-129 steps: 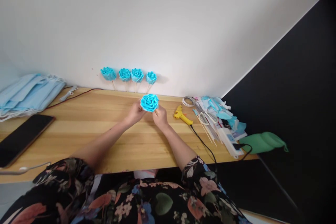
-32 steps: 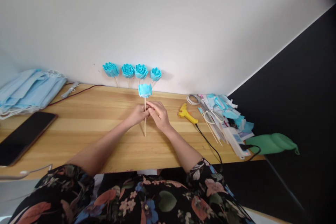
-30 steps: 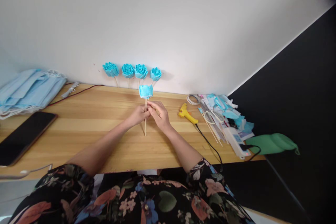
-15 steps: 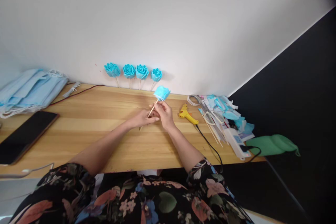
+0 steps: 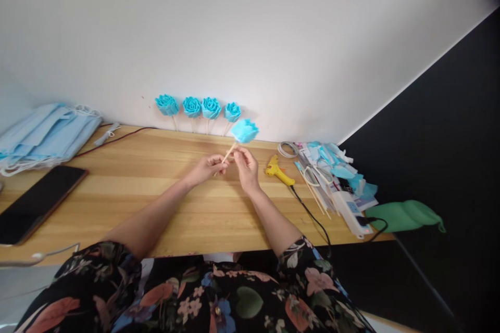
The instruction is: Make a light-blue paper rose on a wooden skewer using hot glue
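My left hand (image 5: 211, 167) is closed on the thin wooden stick (image 5: 228, 154) of a blue artificial flower (image 5: 245, 131), gripping its lower part. The flower head is tilted up and to the right, and its petals are slightly blurred. My right hand (image 5: 246, 166) has its fingers curled and pinched at the stick just under the head; the exact contact is hard to see. Behind it, several finished-looking blue flowers on sticks (image 5: 211, 108) lean against the wall. A yellow hot glue gun (image 5: 278, 170) lies to the right of my right hand.
At the left are a stack of blue face masks (image 5: 50, 127) and a black phone (image 5: 41, 203). On the right lie a tape roll (image 5: 288, 150), scissors (image 5: 318, 176), wooden sticks (image 5: 315, 195), blue scraps (image 5: 338, 161), a power strip (image 5: 351, 213) and a green pouch (image 5: 404, 216).
The flower has moved slightly up and right, and its head has turned. My left hand has shifted up and left, gripping the stick with its fingertips; my right fingers have curled.
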Demonstrator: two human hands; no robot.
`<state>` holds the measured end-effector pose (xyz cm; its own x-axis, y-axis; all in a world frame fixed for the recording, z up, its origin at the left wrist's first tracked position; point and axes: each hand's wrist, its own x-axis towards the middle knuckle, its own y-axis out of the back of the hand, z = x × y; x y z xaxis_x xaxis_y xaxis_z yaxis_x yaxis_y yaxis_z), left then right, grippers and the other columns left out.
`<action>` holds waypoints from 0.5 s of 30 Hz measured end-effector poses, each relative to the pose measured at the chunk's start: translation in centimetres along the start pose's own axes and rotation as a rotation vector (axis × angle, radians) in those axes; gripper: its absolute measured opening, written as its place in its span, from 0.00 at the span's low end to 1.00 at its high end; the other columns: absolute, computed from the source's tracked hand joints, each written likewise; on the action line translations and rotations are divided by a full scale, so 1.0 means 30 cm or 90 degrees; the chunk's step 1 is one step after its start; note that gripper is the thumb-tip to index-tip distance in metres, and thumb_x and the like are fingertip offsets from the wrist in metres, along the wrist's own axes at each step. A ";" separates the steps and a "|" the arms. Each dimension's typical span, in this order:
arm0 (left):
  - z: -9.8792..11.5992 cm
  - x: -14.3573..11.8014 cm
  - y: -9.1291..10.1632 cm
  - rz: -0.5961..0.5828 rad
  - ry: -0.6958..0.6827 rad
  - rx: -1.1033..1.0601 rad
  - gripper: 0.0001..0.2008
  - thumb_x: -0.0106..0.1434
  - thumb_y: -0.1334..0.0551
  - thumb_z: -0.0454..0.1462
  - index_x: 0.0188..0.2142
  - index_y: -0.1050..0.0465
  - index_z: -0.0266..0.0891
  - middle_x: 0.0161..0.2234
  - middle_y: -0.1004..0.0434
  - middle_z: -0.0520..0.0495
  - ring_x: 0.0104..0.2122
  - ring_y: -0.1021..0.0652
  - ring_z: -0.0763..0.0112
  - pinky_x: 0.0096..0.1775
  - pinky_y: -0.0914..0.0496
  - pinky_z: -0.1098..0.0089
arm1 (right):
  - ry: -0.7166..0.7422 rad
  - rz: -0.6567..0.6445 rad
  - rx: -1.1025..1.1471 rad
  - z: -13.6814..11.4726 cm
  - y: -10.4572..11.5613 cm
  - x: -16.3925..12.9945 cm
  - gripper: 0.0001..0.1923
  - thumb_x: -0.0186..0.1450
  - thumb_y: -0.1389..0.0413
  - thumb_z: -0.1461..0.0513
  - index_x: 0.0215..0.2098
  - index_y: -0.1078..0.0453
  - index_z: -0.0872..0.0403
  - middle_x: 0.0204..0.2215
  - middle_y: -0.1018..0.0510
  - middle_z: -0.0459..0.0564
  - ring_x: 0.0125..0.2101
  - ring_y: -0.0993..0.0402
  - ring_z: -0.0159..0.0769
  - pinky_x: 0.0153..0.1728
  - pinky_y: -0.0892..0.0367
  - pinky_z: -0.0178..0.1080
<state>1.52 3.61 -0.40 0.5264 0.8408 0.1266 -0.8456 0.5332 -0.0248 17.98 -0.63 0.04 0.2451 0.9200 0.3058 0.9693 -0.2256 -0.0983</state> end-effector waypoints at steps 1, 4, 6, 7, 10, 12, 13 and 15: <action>-0.001 0.006 0.012 0.044 -0.017 -0.015 0.19 0.56 0.26 0.51 0.32 0.24 0.39 0.25 0.22 0.50 0.26 0.25 0.71 0.30 0.31 0.71 | -0.001 -0.016 -0.011 0.000 0.000 -0.003 0.27 0.66 0.37 0.40 0.50 0.23 0.51 0.46 0.12 0.56 0.49 0.16 0.44 0.47 0.23 0.44; -0.002 0.026 0.066 0.193 -0.067 -0.063 0.21 0.60 0.28 0.53 0.38 0.27 0.40 0.29 0.21 0.50 0.30 0.22 0.70 0.37 0.28 0.70 | -0.015 -0.036 -0.027 0.010 0.002 -0.004 0.29 0.67 0.39 0.39 0.53 0.23 0.52 0.45 0.12 0.57 0.48 0.16 0.44 0.43 0.22 0.41; -0.004 0.040 0.106 0.278 -0.084 -0.090 0.21 0.63 0.30 0.53 0.41 0.29 0.40 0.29 0.22 0.52 0.28 0.23 0.73 0.35 0.29 0.71 | -0.026 -0.041 -0.027 0.020 0.003 -0.002 0.29 0.67 0.40 0.39 0.52 0.23 0.52 0.43 0.12 0.56 0.45 0.16 0.42 0.40 0.23 0.40; -0.005 0.045 0.123 0.311 -0.085 -0.101 0.20 0.64 0.30 0.52 0.42 0.29 0.40 0.28 0.23 0.54 0.26 0.24 0.74 0.33 0.31 0.73 | -0.031 -0.043 -0.026 0.024 0.004 -0.001 0.28 0.68 0.40 0.39 0.52 0.23 0.52 0.42 0.12 0.56 0.43 0.16 0.41 0.39 0.23 0.40; -0.010 0.053 0.149 0.358 -0.071 -0.119 0.19 0.65 0.31 0.50 0.44 0.30 0.40 0.26 0.25 0.55 0.23 0.27 0.76 0.27 0.36 0.75 | -0.048 -0.056 -0.028 0.035 0.004 -0.001 0.27 0.68 0.40 0.40 0.51 0.22 0.51 0.40 0.12 0.55 0.42 0.16 0.40 0.39 0.23 0.39; -0.012 0.052 0.145 0.354 -0.057 -0.121 0.20 0.64 0.30 0.50 0.45 0.28 0.39 0.26 0.25 0.55 0.22 0.27 0.76 0.26 0.38 0.75 | -0.053 -0.063 -0.033 0.038 0.004 -0.001 0.27 0.68 0.40 0.39 0.50 0.22 0.51 0.39 0.12 0.55 0.41 0.16 0.40 0.38 0.23 0.39; -0.013 0.051 0.139 0.345 -0.049 -0.119 0.21 0.63 0.30 0.51 0.45 0.27 0.39 0.25 0.25 0.54 0.22 0.28 0.75 0.25 0.38 0.75 | -0.053 -0.066 -0.035 0.039 0.003 -0.001 0.27 0.68 0.40 0.39 0.50 0.21 0.51 0.39 0.12 0.54 0.40 0.16 0.40 0.38 0.24 0.39; -0.015 0.048 0.124 0.323 -0.033 -0.115 0.23 0.61 0.28 0.52 0.46 0.25 0.38 0.25 0.25 0.54 0.21 0.28 0.75 0.24 0.40 0.74 | -0.050 -0.068 -0.038 0.040 0.003 -0.001 0.28 0.68 0.40 0.39 0.49 0.21 0.51 0.38 0.12 0.54 0.40 0.16 0.39 0.37 0.24 0.39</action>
<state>-0.83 6.83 -0.76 0.0461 0.9936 0.1033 -0.9615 0.0722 -0.2653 18.04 -0.29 -1.11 0.1398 0.9614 0.2369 0.9899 -0.1410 -0.0119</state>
